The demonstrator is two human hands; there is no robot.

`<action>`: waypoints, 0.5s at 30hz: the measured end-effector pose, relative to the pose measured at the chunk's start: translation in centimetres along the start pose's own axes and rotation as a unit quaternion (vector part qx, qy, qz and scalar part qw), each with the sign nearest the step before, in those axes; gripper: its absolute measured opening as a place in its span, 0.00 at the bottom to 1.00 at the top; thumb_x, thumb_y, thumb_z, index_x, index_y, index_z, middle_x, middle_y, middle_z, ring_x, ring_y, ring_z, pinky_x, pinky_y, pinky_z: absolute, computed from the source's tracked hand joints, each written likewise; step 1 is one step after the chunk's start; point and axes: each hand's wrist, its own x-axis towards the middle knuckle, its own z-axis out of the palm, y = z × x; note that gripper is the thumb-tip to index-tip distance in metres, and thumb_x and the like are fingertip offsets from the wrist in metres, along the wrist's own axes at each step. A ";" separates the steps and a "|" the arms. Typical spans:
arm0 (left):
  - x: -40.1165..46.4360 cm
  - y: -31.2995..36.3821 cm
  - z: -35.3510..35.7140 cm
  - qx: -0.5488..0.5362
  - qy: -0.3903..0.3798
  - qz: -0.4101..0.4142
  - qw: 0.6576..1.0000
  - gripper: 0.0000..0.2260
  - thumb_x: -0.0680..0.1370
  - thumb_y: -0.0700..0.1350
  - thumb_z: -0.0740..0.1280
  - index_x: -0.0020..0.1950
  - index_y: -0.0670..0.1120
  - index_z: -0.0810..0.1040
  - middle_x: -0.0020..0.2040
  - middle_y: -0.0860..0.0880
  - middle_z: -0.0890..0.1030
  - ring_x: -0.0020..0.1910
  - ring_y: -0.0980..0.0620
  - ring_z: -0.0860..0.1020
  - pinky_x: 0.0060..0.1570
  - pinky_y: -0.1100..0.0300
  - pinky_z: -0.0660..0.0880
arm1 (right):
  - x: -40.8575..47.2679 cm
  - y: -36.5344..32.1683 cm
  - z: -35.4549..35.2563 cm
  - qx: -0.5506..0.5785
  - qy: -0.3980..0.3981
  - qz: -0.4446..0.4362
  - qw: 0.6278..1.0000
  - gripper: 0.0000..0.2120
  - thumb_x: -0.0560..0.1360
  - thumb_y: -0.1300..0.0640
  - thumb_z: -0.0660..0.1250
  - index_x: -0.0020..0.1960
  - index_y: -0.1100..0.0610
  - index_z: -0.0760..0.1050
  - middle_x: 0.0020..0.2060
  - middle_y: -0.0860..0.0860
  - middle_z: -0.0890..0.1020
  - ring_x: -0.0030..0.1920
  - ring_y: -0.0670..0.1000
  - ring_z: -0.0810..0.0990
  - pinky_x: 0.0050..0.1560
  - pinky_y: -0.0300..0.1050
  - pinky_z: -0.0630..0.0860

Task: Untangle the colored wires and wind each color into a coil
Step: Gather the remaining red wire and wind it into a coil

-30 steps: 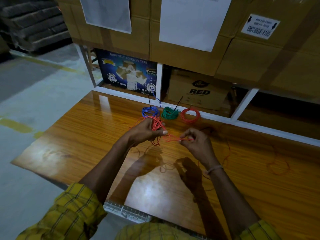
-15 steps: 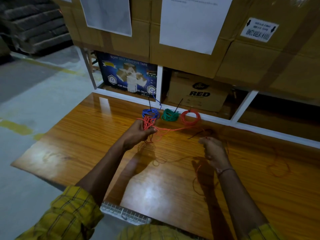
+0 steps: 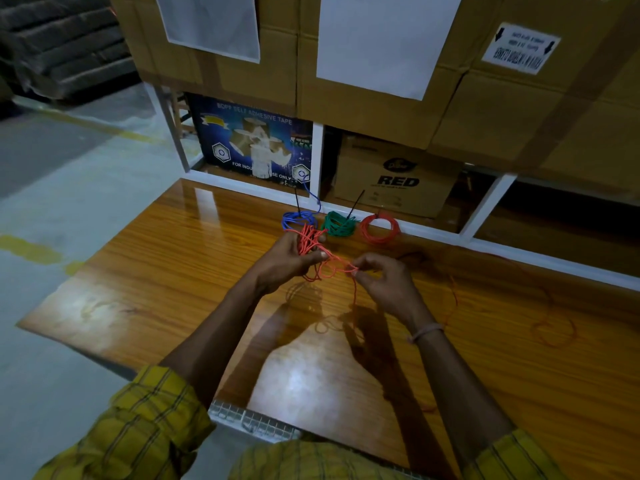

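Head view: left hand (image 3: 287, 261) grips thin orange wire bundle (image 3: 306, 239), right hand (image 3: 384, 278) pinches its strand; winding step, next wrap toward 10 o'clock.

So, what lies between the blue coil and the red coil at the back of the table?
The green coil, as the head view shows.

I note three coils in a row at the table's (image 3: 145, 289) far edge: one (image 3: 298, 220) left, one (image 3: 338, 224) centre, one (image 3: 379, 229) right. Boxes (image 3: 398, 174) sit behind; both hands (image 3: 287, 259) (image 3: 388, 282) before them.
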 end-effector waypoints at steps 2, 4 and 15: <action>0.1 0.1 0.2 -0.002 0.005 0.004 1.000 0.13 0.81 0.39 0.71 0.65 0.40 0.76 0.38 0.51 0.75 0.33 0.56 0.69 0.31 0.61 0.67 | -0.2 -0.3 0.1 0.092 -0.031 0.033 0.995 0.08 0.80 0.64 0.68 0.47 0.54 0.83 0.40 0.47 0.85 0.42 0.43 0.83 0.52 0.48 0.77; 0.1 0.1 0.2 0.001 0.012 0.004 1.000 0.11 0.81 0.40 0.71 0.63 0.42 0.77 0.39 0.49 0.75 0.33 0.56 0.70 0.32 0.61 0.68 | -0.5 -0.3 -0.3 0.198 -0.034 0.071 0.977 0.08 0.81 0.66 0.64 0.49 0.60 0.82 0.32 0.50 0.76 0.32 0.48 0.75 0.38 0.46 0.75; 2.1 -1.7 2.8 -0.005 0.128 -0.041 0.991 0.07 0.78 0.38 0.75 0.51 0.46 0.79 0.38 0.54 0.81 0.37 0.60 0.80 0.34 0.66 0.74 | -1.1 0.4 -0.5 0.388 -0.056 0.041 0.919 0.10 0.75 0.60 0.66 0.37 0.62 0.71 0.24 0.49 0.65 0.24 0.48 0.57 0.28 0.45 0.50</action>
